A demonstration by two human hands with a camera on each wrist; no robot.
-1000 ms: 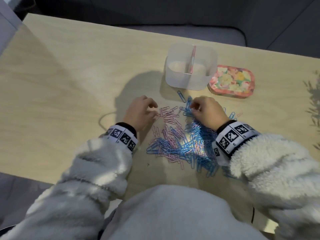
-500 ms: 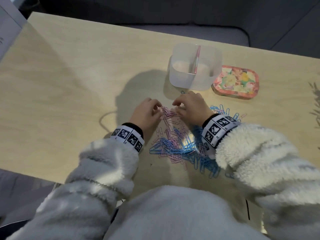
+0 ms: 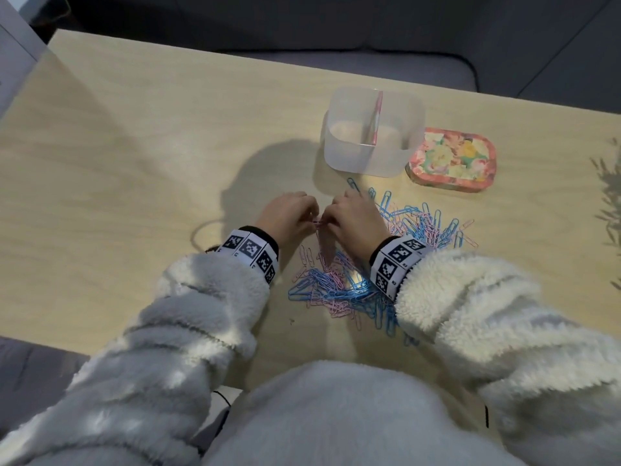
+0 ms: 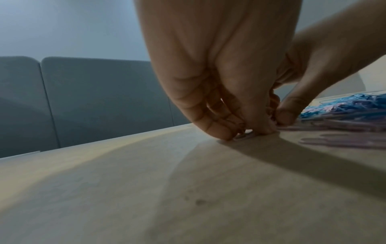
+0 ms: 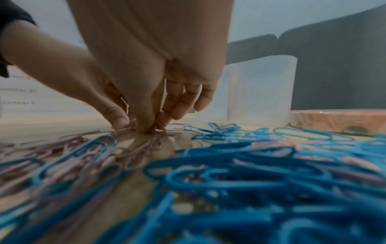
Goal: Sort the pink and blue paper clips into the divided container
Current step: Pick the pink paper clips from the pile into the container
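Observation:
A heap of pink and blue paper clips (image 3: 363,270) (image 5: 229,165) lies on the wooden table (image 3: 134,163). Beyond it stands the clear divided container (image 3: 373,132) (image 5: 259,92) with a pink divider. My left hand (image 3: 289,216) (image 4: 236,130) and right hand (image 3: 353,220) (image 5: 146,128) meet at the heap's far left edge. Both have curled fingertips down on the table, pinching the same small bunch of pink clips (image 3: 317,223) (image 4: 244,136). How many clips each holds is hidden.
A flowered pink tin (image 3: 452,159) (image 5: 338,118) lies right of the container. A thin cord loop (image 3: 205,230) lies left of my left wrist. A grey sofa (image 3: 336,35) runs behind the table's far edge.
My right hand has crossed from the blue clips on the right to the pink clips beside my left hand. The two hands now touch at the bunch.

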